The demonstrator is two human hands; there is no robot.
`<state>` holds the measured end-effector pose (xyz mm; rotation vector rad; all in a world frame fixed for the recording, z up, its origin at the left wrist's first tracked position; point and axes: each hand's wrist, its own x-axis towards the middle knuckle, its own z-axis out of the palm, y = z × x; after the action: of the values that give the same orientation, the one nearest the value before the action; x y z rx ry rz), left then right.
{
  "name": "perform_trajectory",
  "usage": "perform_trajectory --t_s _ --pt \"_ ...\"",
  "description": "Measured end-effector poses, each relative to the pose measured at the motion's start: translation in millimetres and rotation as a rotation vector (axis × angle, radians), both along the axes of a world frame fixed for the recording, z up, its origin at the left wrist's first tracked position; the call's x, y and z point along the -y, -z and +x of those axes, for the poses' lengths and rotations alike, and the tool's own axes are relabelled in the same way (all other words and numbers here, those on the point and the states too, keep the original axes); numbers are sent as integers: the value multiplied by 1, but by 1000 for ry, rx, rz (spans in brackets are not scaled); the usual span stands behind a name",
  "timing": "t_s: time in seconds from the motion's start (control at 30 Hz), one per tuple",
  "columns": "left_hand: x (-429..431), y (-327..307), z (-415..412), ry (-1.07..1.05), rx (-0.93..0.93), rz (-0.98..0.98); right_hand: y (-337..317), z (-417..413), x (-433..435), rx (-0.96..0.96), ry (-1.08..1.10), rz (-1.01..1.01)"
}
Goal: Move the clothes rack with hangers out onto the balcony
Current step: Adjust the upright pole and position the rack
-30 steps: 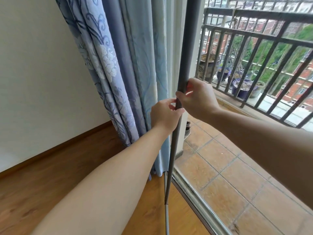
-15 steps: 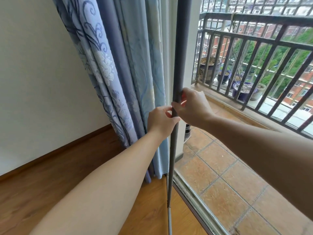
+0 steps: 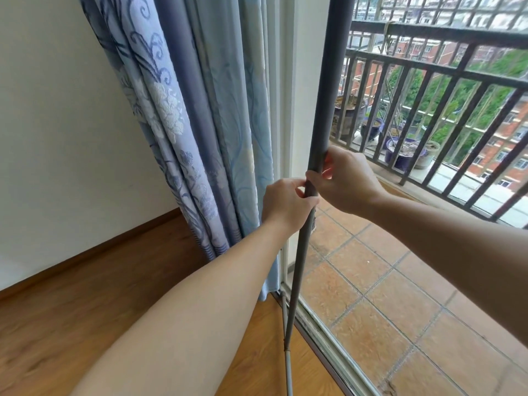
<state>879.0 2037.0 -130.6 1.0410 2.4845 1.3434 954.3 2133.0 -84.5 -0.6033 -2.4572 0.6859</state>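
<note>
The grey upright pole of the clothes rack (image 3: 325, 104) rises through the middle of the view, right at the balcony doorway. My left hand (image 3: 285, 204) grips the pole from the left. Just above it, my right hand (image 3: 347, 181) is wrapped around the same pole from the right. The pole's foot meets a thin grey base bar (image 3: 288, 367) on the wooden floor beside the door track. No hangers and no top of the rack are in view.
A blue flowered curtain (image 3: 183, 124) hangs close to the left of the pole. The metal door track (image 3: 328, 347) runs along the threshold. Beyond lie the tiled balcony floor (image 3: 400, 304), a dark railing (image 3: 445, 67) and flower pots (image 3: 405, 152).
The pole and both hands have shifted slightly right in the view and the curtain looks nearer. Both hands keep their grip on the pole.
</note>
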Motion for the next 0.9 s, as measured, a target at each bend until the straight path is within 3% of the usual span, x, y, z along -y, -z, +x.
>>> perform_trajectory --t_s 0.2,0.9 --pt "0 -16 -15 -39 -32 -17 -8 -16 2 -82 18 -38" --pt "73 1 -21 -199 -102 -188 28 -51 57 -8 -124 -216"
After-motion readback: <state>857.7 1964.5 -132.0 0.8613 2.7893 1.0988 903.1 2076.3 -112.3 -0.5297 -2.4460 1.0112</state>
